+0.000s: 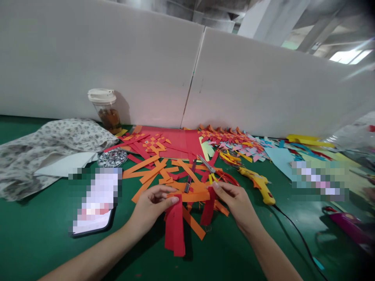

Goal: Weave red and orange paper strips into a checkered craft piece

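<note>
My left hand pinches the left end of an orange paper strip, where red paper strips hang down from it. My right hand grips the other end, with a single red paper strip hanging there. The orange strip runs level between both hands. Beneath and behind lie loose orange strips and more red ones. Scissors with red handles rest just beyond my right hand. A yellow hot glue gun lies to the right, its cord trailing toward the front.
At left are a phone, a patterned cloth and a lidded cup of brown drink. Woven red and orange paper pieces lie along the white partition. Coloured paper sheets and a purple object are at right.
</note>
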`<state>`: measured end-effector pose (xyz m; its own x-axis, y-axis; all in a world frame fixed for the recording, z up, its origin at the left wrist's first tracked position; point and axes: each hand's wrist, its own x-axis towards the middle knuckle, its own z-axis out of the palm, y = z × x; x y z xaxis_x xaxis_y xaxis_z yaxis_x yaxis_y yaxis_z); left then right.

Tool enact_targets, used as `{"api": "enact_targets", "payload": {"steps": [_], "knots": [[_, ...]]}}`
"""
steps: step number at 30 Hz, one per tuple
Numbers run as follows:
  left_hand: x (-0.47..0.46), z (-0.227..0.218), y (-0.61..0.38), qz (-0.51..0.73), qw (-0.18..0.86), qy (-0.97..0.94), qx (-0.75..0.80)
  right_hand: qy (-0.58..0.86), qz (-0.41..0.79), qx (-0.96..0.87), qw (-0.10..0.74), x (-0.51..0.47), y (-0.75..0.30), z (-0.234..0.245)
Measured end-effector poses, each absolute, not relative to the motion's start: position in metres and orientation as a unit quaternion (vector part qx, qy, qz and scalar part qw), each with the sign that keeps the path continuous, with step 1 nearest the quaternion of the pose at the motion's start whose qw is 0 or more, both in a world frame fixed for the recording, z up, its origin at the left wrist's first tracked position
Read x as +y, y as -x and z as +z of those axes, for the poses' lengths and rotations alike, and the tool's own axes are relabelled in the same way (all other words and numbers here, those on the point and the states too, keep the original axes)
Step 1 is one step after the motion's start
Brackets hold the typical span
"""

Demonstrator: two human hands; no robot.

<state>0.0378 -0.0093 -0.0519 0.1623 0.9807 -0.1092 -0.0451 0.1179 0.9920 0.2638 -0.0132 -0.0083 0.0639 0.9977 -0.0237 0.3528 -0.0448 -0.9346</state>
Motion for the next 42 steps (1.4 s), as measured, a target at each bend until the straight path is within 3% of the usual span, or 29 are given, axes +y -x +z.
{"api": "enact_targets", "payload": {"steps": [22, 42], "knots": [[-0.008, -0.055, -0.038, 0.445, 0.600, -0.478, 0.462, 0.609, 0.371, -0.573, 0.404, -0.015, -0.262, -0.010], [-0.009, -0.048, -0.038, 0.451, 0.611, -0.453, 0.467, 0.600, 0.393, -0.513, 0.472, -0.019, -0.258, -0.002]]}}
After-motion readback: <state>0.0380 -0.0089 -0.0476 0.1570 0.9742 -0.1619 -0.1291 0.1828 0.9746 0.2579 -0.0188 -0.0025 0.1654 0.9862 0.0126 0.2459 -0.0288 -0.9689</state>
